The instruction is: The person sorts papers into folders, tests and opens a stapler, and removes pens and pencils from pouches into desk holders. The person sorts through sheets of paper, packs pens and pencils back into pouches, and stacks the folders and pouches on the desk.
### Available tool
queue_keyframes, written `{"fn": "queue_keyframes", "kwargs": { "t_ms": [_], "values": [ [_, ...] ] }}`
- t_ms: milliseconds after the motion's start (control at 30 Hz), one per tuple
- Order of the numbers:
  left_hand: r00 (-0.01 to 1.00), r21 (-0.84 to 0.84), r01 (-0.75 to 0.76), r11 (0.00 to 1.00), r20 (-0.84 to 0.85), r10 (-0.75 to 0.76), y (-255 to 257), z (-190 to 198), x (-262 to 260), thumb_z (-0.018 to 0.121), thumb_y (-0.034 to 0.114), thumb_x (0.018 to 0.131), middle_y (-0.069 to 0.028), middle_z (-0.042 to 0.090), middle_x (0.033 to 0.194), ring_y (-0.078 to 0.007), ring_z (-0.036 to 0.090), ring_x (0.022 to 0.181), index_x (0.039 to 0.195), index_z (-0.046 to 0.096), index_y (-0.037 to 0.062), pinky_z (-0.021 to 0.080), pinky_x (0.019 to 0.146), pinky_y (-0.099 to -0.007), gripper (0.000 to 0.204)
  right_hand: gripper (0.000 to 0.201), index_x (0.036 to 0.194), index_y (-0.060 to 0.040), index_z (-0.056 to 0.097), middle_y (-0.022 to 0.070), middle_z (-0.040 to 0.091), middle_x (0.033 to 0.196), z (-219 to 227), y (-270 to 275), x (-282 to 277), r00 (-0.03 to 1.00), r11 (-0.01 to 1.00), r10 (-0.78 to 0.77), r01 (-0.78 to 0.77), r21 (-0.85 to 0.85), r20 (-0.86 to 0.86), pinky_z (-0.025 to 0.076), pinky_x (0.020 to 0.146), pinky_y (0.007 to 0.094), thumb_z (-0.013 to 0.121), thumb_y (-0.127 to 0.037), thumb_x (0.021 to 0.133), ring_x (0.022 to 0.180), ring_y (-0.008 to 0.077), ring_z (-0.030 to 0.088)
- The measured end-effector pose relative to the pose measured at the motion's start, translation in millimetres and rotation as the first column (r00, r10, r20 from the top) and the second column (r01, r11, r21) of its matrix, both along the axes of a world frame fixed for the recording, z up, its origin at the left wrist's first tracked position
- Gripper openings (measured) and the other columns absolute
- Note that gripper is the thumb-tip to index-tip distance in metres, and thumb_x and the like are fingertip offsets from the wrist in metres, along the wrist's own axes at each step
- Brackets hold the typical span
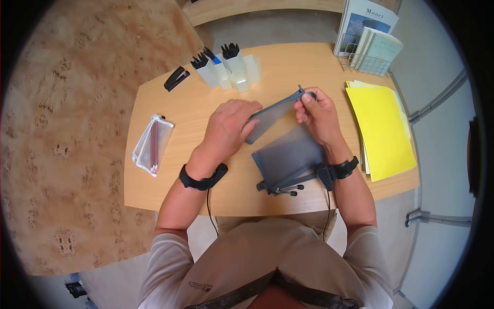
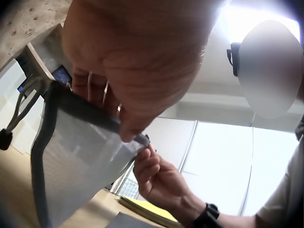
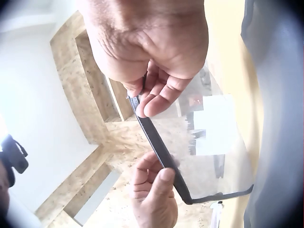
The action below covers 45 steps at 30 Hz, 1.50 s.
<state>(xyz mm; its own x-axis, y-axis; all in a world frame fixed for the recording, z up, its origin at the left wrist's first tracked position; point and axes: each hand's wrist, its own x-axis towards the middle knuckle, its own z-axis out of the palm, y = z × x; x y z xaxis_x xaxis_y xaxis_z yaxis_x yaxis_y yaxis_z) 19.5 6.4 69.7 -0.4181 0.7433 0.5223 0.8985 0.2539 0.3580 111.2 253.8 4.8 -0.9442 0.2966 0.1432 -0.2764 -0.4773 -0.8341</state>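
A translucent pouch with a dark zip edge (image 1: pixel 271 116) is held up over the desk between both hands. The left hand (image 1: pixel 227 126) pinches the zip edge near its left end, thumb on the near side; the left wrist view shows that hand (image 2: pixel 137 52) over the pouch (image 2: pixel 85 156). At the other end of the zip the right hand (image 1: pixel 320 116) pinches the corner between thumb and finger, as the right wrist view shows (image 3: pixel 156 57). A second dark mesh pouch (image 1: pixel 289 157) lies on the desk below the right hand, with zip pulls at its near edge.
White holders (image 1: pixel 239 77) with black pens and a black stapler (image 1: pixel 177 79) stand at the back left. A clear pouch with red pencils (image 1: pixel 153 145) lies left. Yellow folders (image 1: pixel 383 131) lie right, with a wire rack of books (image 1: pixel 378 54) behind them.
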Motion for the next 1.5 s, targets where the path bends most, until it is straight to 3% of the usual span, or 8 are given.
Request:
{"fn": "queue_keyframes", "kwargs": {
  "t_ms": [100,167,300,500,667,1000,1233,1500],
  "values": [
    [0.998,-0.073,-0.031,0.997,-0.062,0.027,3.7,-9.2,-4.3,0.074,0.006,0.087,-0.0135,0.071,0.101,-0.0324,0.07,0.093,0.112,0.069,0.0046,0.055,0.082,-0.0376,0.026,0.018,0.11,-0.0025,0.065,0.0046,0.069,0.09,-1.1,10.3,5.4,0.995,0.991,0.089,-0.094,0.1,0.054,0.05,0.066,0.0202,0.069,-0.017,0.1,0.071,0.0077,0.061],
    [0.999,0.038,-0.022,0.999,0.032,0.021,1.7,-6.2,-7.5,0.073,0.005,0.088,-0.0128,0.071,0.095,-0.0324,0.07,0.084,0.107,0.069,0.0043,0.056,0.075,-0.0375,0.02,0.029,0.119,-0.0017,0.067,0.0017,0.067,0.095,2.5,5.4,7.0,0.962,0.632,-0.241,0.254,0.732,-0.125,0.046,0.07,0.0194,0.076,-0.013,0.093,0.075,0.0055,0.054],
    [0.984,-0.046,-0.013,0.999,0.176,0.021,-2.2,4.3,-9.1,0.073,0.005,0.088,-0.0132,0.071,0.095,-0.0334,0.069,0.082,0.103,0.069,0.0032,0.055,0.072,-0.0383,0.016,0.043,0.129,-0.003,0.065,-0.001,0.064,0.1,7.1,-7.2,8.6,0.988,0.742,-0.153,0.134,0.657,-0.029,0.045,0.075,0.0203,0.079,-0.008,0.089,0.081,0.0054,0.051],
    [0.983,0.006,0.043,0.999,-0.178,-0.041,2.2,-6.2,-14.1,0.074,0.004,0.085,-0.0118,0.07,0.092,-0.0327,0.068,0.082,0.095,0.068,0.0045,0.055,0.07,-0.0387,0.012,0.04,0.131,-0.0051,0.065,0.0025,0.068,0.107,19.8,-21.9,14.0,0.994,0.815,-0.106,0.069,0.575,0.031,0.05,0.084,0.0284,0.069,-0.001,0.091,0.092,0.0113,0.061],
    [0.993,-0.121,0.046,0.992,-0.098,-0.058,-2.9,-12.9,-6.2,0.073,0.002,0.082,-0.0118,0.07,0.093,-0.0329,0.066,0.083,0.093,0.061,0.0034,0.054,0.071,-0.0396,0.016,0.036,0.121,-0.0065,0.067,0.013,0.067,0.108,10.3,-14.4,8.2,0.971,0.511,-0.083,0.233,0.827,-0.222,0.052,0.084,0.0352,0.063,0.003,0.086,0.097,0.0282,0.065],
    [0.977,-0.103,0.209,0.972,0.065,-0.204,1.9,-1.6,-12.1,0.07,0.008,0.086,-0.0173,0.066,0.088,-0.0374,0.064,0.089,0.099,0.06,0.004,0.052,0.083,-0.0454,0.016,0.019,0.097,-0.0013,0.066,0.0095,0.061,0.085,0.0,-5.6,7.7,0.995,0.488,-0.086,0.086,0.869,-0.05,0.044,0.063,0.0314,0.063,0.0,0.078,0.072,0.02,0.056],
    [0.942,-0.213,-0.289,0.933,0.112,0.318,-2.5,43.9,-168.2,0.067,0.017,0.097,-0.0114,0.072,0.099,-0.0257,0.069,0.093,0.11,0.064,0.002,0.053,0.083,-0.0352,0.021,0.018,0.097,-0.0013,0.066,0.0133,0.062,0.086,-4.9,-5.7,6.4,0.991,0.501,-0.107,0.128,0.856,-0.086,0.048,0.066,0.0345,0.064,-0.003,0.078,0.073,0.0261,0.06],
    [0.92,-0.436,-0.364,0.823,-0.029,0.392,21.5,35.2,-269.8,0.068,0.036,0.098,-0.0163,0.075,0.105,-0.0288,0.07,0.095,0.117,0.069,0.0044,0.053,0.084,-0.0399,0.037,0.019,0.098,-0.0021,0.066,0.0161,0.064,0.09,-4.3,-9.6,8.6,0.993,0.501,-0.102,0.104,0.859,-0.061,0.052,0.071,0.0402,0.065,-0.004,0.079,0.079,0.0346,0.063]
  ]
}}
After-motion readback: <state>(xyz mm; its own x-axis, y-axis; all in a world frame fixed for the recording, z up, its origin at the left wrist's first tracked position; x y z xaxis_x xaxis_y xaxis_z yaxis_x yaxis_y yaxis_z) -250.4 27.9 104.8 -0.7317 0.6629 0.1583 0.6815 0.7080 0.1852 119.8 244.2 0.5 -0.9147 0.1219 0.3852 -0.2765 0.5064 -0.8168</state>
